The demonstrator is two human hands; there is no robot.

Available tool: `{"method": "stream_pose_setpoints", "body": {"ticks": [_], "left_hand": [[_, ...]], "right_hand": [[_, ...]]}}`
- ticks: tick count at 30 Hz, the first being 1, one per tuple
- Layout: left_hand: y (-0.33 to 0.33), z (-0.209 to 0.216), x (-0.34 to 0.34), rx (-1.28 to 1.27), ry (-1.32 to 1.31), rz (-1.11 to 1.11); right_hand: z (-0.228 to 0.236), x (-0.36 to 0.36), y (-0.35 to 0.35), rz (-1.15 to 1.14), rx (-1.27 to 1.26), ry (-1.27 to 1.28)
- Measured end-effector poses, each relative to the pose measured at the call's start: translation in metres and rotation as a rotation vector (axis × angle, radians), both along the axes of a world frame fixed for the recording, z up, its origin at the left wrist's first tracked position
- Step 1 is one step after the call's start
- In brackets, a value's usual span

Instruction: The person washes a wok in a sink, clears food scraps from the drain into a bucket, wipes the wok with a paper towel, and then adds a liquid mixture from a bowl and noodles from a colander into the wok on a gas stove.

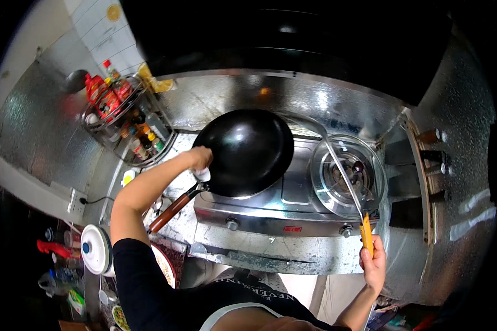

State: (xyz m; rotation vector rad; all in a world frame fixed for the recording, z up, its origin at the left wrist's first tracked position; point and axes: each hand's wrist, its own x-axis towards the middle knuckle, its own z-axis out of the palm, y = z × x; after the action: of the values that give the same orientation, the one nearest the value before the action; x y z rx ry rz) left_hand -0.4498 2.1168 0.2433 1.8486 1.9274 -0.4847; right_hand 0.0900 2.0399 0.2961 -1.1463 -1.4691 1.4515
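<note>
A black wok (pixel 248 149) stands on the left side of the steel gas stove (pixel 259 209), its brown wooden handle (pixel 172 214) pointing to the lower left. At the wok's left rim, my left hand (pixel 201 158) is closed on a small white object (pixel 203 175), mostly hidden by the fingers. My right hand (pixel 373 263) grips the yellow handle of a long metal spatula (pixel 342 174). The spatula's shaft slants up and left, over a glass lid (pixel 321 185) on the right burner. Its far end lies beyond the wok's right edge.
A rack of seasoning bottles (pixel 132 124) stands at the back left. Below it on the left is a white lidded pot (pixel 95 249). Dark-handled tools hang in a holder (pixel 425 171) on the right wall. A black range hood (pixel 292 38) overhangs the back.
</note>
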Motion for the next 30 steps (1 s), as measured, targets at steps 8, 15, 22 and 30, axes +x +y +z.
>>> {"method": "stream_pose_setpoints", "body": {"ticks": [8, 15, 22, 30], "left_hand": [[-0.117, 0.095, -0.013, 0.764, -0.364, 0.292], [-0.335, 0.099, 0.008, 0.967, -0.565, 0.842], [-0.633, 0.038, 0.064, 1.359, -0.037, 1.66], [-0.883, -0.136, 0.199, 1.059, 0.799, 2.489]], "right_hand": [[0.025, -0.088, 0.041, 0.263, 0.515, -0.715], [0.017, -0.135, 0.059, 0.41, 0.646, -0.874], [-0.017, -0.145, 0.09, 0.455, 0.733, -0.783], [-0.037, -0.167, 0.098, 0.437, 0.49, -0.888]]}}
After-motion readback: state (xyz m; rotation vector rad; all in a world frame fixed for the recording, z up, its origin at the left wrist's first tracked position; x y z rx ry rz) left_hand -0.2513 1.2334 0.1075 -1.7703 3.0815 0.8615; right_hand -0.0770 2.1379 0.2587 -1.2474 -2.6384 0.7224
